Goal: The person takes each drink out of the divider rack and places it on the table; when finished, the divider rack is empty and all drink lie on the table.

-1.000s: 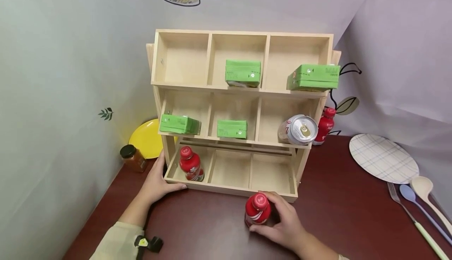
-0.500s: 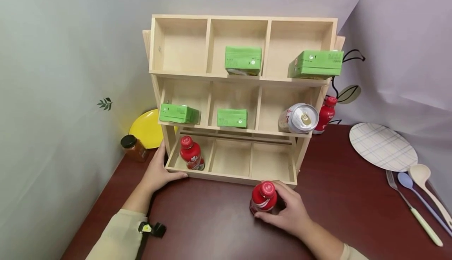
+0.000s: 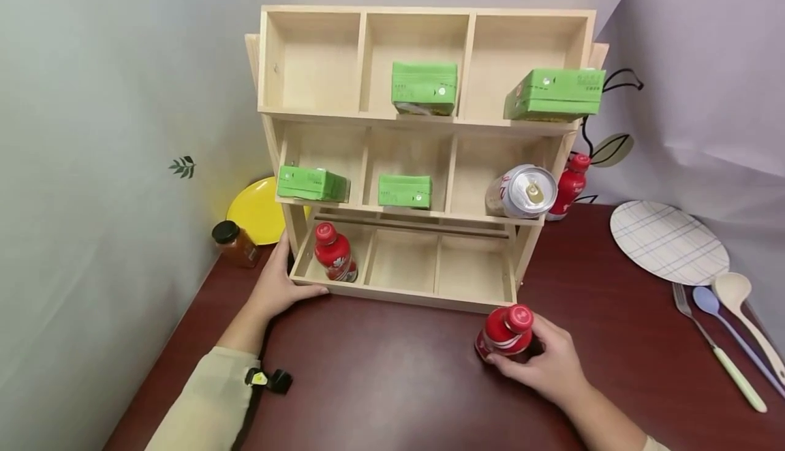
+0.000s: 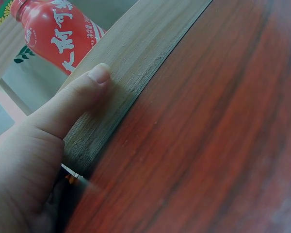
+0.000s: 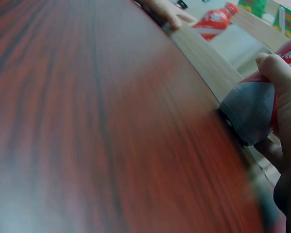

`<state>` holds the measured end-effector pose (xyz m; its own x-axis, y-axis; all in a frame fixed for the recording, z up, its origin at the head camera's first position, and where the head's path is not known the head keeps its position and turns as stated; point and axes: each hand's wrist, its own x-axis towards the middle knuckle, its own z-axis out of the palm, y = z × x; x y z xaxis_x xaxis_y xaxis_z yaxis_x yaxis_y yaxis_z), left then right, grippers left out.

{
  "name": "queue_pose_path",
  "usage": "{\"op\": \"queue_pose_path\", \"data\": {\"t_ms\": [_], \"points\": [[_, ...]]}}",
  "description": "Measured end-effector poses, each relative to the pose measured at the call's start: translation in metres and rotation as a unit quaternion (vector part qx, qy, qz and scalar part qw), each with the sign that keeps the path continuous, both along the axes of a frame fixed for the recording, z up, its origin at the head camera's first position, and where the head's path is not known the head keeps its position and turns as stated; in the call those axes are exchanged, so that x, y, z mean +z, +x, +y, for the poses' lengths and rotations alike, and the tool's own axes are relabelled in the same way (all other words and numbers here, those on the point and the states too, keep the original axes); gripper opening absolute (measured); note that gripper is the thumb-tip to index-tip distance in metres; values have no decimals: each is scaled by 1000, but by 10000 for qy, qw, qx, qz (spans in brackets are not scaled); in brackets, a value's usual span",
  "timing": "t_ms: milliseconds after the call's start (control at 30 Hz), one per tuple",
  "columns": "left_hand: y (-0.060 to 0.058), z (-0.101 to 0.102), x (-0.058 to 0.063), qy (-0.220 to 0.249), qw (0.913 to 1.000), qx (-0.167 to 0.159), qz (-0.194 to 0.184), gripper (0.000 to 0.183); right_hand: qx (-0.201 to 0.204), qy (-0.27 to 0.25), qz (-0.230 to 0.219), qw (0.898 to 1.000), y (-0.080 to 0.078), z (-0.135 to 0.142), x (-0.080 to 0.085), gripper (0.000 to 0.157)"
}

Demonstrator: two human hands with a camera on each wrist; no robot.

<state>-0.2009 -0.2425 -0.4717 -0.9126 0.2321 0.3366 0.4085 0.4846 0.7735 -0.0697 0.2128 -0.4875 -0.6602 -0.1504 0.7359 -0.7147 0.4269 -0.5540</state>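
My right hand (image 3: pixel 548 362) grips a red drink bottle (image 3: pixel 504 334) around its body. The bottle leans, cap to the upper right, just in front of the right front corner of a wooden shelf rack (image 3: pixel 405 293). In the right wrist view its grey base (image 5: pixel 247 111) is close to the table; whether they touch, I cannot tell. My left hand (image 3: pixel 272 287) rests on the rack's lower left corner, fingers along the side. The left wrist view shows the thumb (image 4: pixel 82 94) straight against the front board. Another red bottle (image 3: pixel 336 255) stands in the bottom left compartment.
Several green cartons (image 3: pixel 424 88) and a silver can (image 3: pixel 521 192) sit in the upper two tiers. Behind the rack's right side stands a red bottle (image 3: pixel 569 187). A yellow plate (image 3: pixel 257 211) and jar (image 3: pixel 236 244) are left; a checked plate (image 3: pixel 668 243), fork (image 3: pixel 714 349) and spoons are right.
My right hand has moved right with the bottle, which tips more than before. The left hand stays at the rack's corner. The head view has shifted, so the rack appears higher.
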Motion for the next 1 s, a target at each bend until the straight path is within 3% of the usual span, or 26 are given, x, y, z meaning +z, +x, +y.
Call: {"op": "queue_pose_path", "data": {"t_ms": [233, 433, 667, 1000], "points": [[-5, 3, 3, -30, 9998, -108, 152, 135, -568, 33, -32, 9984, 7, 28, -5, 62], [-4, 4, 3, 32, 9999, -83, 121, 134, -1065, 125, 89, 9942, 10, 46, 2, 57], [-2, 3, 3, 44, 9999, -16, 91, 133, -1954, 104, -330, 9801, 0, 76, -8, 55], [-1, 3, 4, -23, 10000, -2, -14, 135, -2763, -86, -849, 9573, -19, 102, -11, 57]]}}
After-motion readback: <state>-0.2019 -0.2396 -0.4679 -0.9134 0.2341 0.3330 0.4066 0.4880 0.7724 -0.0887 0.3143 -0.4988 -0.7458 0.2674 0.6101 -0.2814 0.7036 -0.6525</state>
